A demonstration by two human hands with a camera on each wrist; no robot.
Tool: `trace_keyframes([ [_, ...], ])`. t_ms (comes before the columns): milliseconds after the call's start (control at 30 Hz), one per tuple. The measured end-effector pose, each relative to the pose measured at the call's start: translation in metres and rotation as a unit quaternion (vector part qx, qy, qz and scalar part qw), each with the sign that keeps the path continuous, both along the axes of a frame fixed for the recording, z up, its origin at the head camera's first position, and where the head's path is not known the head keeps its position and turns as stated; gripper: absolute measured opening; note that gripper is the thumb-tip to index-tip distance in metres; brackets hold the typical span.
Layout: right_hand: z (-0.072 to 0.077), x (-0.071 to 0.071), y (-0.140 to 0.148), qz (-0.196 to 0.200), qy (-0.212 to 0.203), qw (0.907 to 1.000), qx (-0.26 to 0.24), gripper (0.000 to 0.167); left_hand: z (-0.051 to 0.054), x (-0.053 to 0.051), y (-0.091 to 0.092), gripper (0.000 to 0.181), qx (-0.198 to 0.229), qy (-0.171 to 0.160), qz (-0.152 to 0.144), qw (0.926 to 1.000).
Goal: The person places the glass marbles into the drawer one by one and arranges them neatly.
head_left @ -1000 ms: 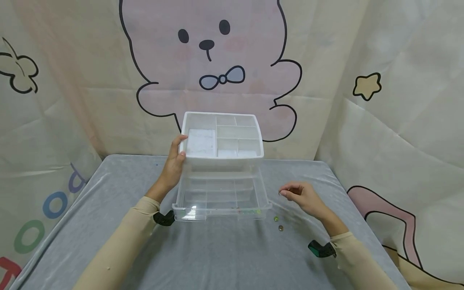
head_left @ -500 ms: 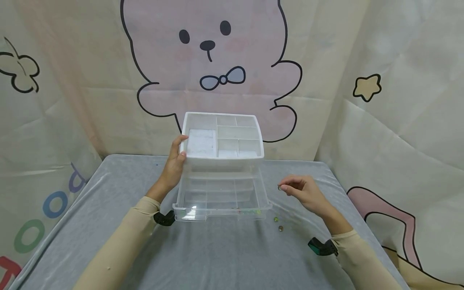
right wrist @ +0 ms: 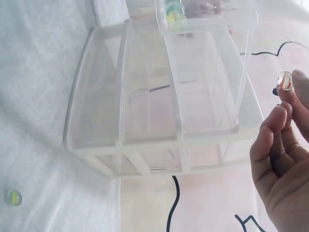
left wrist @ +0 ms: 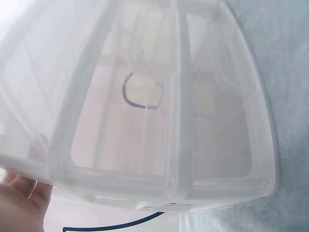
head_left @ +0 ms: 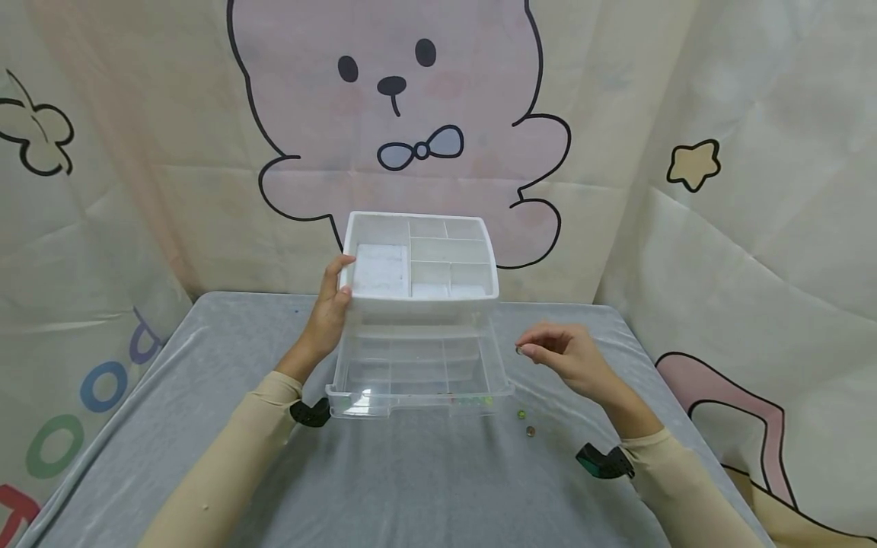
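Note:
A white and clear plastic drawer organizer, with a compartmented top tray, stands on the cloth-covered table. Its clear upper drawer is pulled out towards me. Through the drawer's front show small colourful marbles. My left hand grips the left side of the top tray, thumb at the near part. To the right of the drawer, above the table, my right hand pinches a clear marble with an orange streak between thumb and fingers. A second, dark speck near it is too small to identify.
A green marble and a brownish marble lie on the grey cloth, right of the drawer. Behind the table hangs a curtain printed with a cartoon bear. Side curtains flank the table.
My right hand has risen slightly and shifted left towards the drawer, with the marble between its fingers. My left hand, the organizer and the loose marbles stay in place.

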State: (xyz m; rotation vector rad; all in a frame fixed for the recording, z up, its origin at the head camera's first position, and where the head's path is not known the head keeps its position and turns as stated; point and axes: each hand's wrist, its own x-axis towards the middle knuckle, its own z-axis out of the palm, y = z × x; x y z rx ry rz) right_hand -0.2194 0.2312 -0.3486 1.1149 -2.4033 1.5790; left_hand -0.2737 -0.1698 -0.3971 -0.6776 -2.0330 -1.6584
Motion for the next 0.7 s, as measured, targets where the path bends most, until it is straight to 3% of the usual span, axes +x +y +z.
trace_keyframes([
  [400,0.002,0.000,-0.014,0.038,0.026,0.9989,0.001,0.011,-0.002,0.000,0.000,0.043,-0.001,0.002,-0.008,1.0000],
  [700,0.007,0.000,-0.027,0.036,0.033,0.9986,0.021,0.012,-0.001,0.000,-0.001,0.043,-0.001,0.012,-0.007,0.9999],
])
